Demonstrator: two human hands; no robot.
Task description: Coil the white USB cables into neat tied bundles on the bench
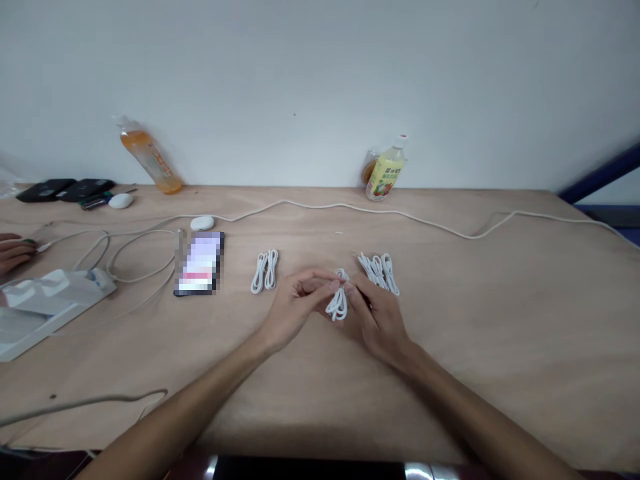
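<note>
A looped white cable bundle (pixel 337 305) is held between both hands above the middle of the table. My left hand (pixel 299 300) pinches it from the left, thumb and fingers closed near its upper part. From the right, my right hand (pixel 377 312) grips the same bundle with thumb and index finger. Two coiled white cables (pixel 265 271) lie side by side on the wooden table (pixel 480 320), left of my left hand. Several more coiled white cables (pixel 381 271) lie just beyond my right hand, which partly covers them.
A phone (pixel 201 263), white case (pixel 202 223) and white power strip (pixel 55 307) lie left. An orange bottle (pixel 153 160) and yellow bottle (pixel 386 172) lean on the wall. A long white cable (pixel 410 217) crosses the table. Another person's hand (pixel 15 252) is far left.
</note>
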